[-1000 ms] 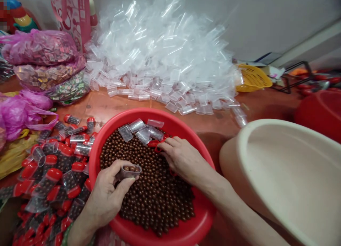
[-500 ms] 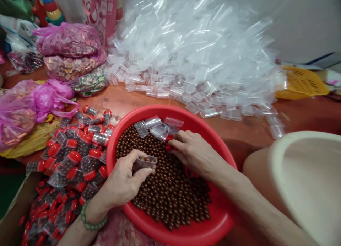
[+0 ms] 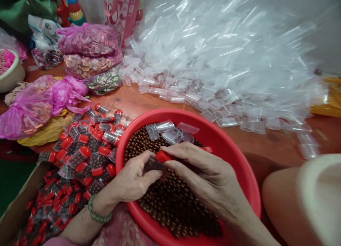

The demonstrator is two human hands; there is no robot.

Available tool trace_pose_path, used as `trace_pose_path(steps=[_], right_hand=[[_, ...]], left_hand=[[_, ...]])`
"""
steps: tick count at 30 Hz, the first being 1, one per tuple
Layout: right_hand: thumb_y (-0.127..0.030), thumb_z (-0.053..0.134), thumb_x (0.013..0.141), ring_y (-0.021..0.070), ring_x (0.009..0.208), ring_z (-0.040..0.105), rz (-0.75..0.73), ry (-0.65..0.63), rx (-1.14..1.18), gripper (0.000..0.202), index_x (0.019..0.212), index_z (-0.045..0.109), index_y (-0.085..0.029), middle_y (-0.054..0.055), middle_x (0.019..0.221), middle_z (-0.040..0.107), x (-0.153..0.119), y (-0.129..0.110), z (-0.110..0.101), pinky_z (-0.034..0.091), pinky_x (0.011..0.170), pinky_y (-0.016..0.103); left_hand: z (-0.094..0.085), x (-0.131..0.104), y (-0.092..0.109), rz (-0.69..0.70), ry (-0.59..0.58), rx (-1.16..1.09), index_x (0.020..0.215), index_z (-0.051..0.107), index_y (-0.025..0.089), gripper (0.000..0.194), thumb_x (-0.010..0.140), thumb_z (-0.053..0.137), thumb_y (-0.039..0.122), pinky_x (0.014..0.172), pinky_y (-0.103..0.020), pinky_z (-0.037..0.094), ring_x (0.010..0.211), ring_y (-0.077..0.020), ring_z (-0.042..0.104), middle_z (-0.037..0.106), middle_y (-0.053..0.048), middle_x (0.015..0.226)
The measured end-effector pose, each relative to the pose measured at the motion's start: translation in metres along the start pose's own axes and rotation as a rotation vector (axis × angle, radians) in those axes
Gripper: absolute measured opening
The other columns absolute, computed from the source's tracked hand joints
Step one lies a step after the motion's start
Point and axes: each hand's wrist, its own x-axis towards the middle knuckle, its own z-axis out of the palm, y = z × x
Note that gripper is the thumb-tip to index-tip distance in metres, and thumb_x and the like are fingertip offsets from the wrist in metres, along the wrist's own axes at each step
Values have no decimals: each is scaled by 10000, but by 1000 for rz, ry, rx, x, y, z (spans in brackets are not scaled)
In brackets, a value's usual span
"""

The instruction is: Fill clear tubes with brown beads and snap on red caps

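Observation:
My left hand point(image 3: 134, 178) is closed around a clear plastic tube point(image 3: 155, 165), tilted so its mouth faces right. Between the thumb and fingers of my right hand point(image 3: 205, 171) is a red cap point(image 3: 163, 156), right at the mouth of the tube; whether it is seated there I cannot tell. Both hands are over a red basin point(image 3: 241, 157) of shiny brown balls point(image 3: 170, 199). Several empty clear tubes point(image 3: 172, 135) lie on the balls at the basin's far side.
Filled tubes with red caps point(image 3: 80, 157) are heaped left of the basin, with more in a box point(image 3: 20, 203) below. A big pile of clear tubes point(image 3: 213, 61) covers the back. Pink bags point(image 3: 87, 43) stand at the back left, a cream tub point(image 3: 306, 189) at the right.
My right hand has come up from the balls to the left hand, bringing a red cap to the tube's mouth. The view has swung left, so everything sits further right.

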Motion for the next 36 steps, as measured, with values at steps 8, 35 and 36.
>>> trace_pose_path(steps=[8, 35, 36], right_hand=[[-179, 647, 864, 157, 719, 672, -9, 50, -96, 88, 883, 718, -227, 28, 808, 725, -5, 1, 16, 575, 668, 273], [-116, 580, 891, 148, 800, 673, -105, 19, -196, 173, 993, 650, -236, 43, 935, 681, -22, 14, 22, 573, 669, 251], [-113, 579, 890, 158, 824, 678, -108, 7, -196, 203, 1037, 645, -237, 52, 958, 682, -22, 15, 20, 578, 683, 261]], left_hand=[[-1, -2, 0, 57, 17, 211, 1027, 542, 165, 141, 896, 493, 185, 856, -299, 477, 916, -175, 591, 617, -36, 965], [-4, -4, -2, -2, -31, 216, 927, 498, 179, 50, 895, 491, 217, 732, -289, 471, 792, -157, 580, 601, -19, 852], [-4, -4, -2, -4, -28, 186, 935, 504, 174, 65, 901, 491, 228, 731, -289, 476, 795, -157, 586, 602, -23, 856]])
